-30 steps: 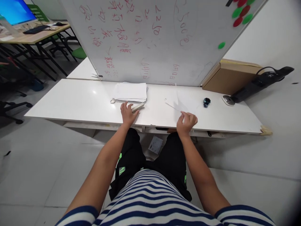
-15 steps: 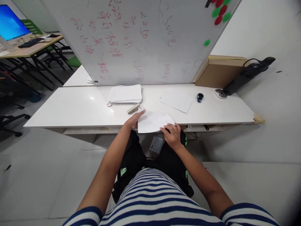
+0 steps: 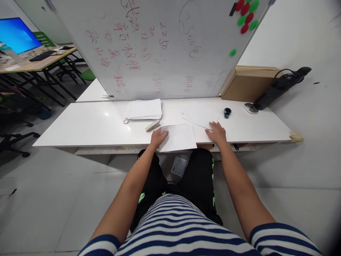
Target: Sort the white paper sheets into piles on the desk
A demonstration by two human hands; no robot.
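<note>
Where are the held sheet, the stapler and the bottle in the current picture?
Held sheet (image 3: 178, 138): head view, middle of its upper face.
Stapler (image 3: 152, 126): head view, middle of its body.
Bottle (image 3: 276, 89): head view, side of its black body.

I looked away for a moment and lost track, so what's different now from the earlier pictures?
The left hand has left the stapler and now holds a white sheet at the front edge of the desk. The right hand let go of that sheet and moved right, to the loose paper. The paper stack, watch and mouse stayed put.
</note>
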